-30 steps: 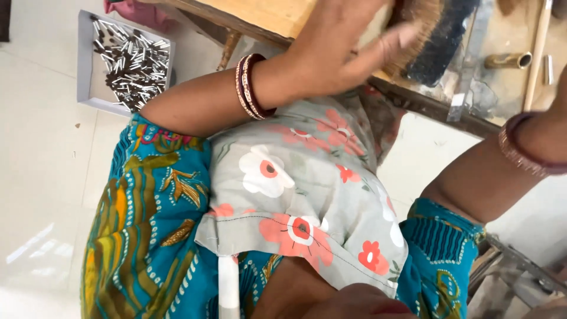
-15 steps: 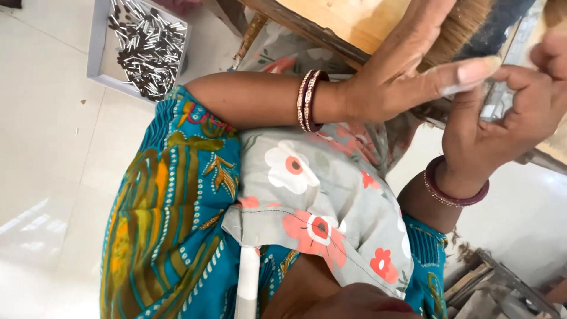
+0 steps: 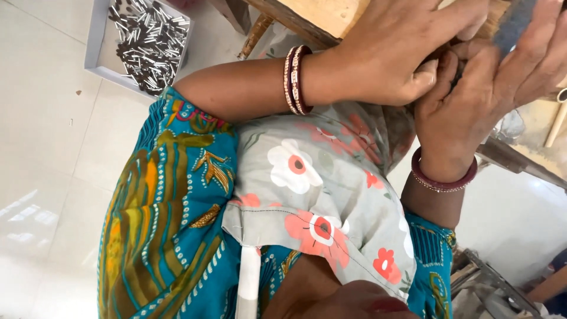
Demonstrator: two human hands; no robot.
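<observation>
My left hand (image 3: 390, 53), with two striped bangles at the wrist, reaches across my lap to the edge of a wooden bench (image 3: 319, 18). Its fingers are curled down. My right hand (image 3: 472, 100), wearing a maroon bangle, comes up from below and presses against the left hand's fingertips. Its fingers lie along a grey-blue block (image 3: 515, 23) on the bench. Whatever sits between the two hands is hidden by the fingers. My lap is covered by grey cloth with a flower print (image 3: 319, 195) over teal patterned fabric.
A pale grey tray (image 3: 94, 53) with several small dark and silver metal pieces (image 3: 150, 41) stands on the white tile floor at upper left. A pale wooden stick (image 3: 556, 124) lies at the right edge. A metal frame (image 3: 490, 283) shows at lower right.
My right hand has come in from the right and closed against my left hand at the bench edge. The left hand's fingers, stretched out before, are now curled.
</observation>
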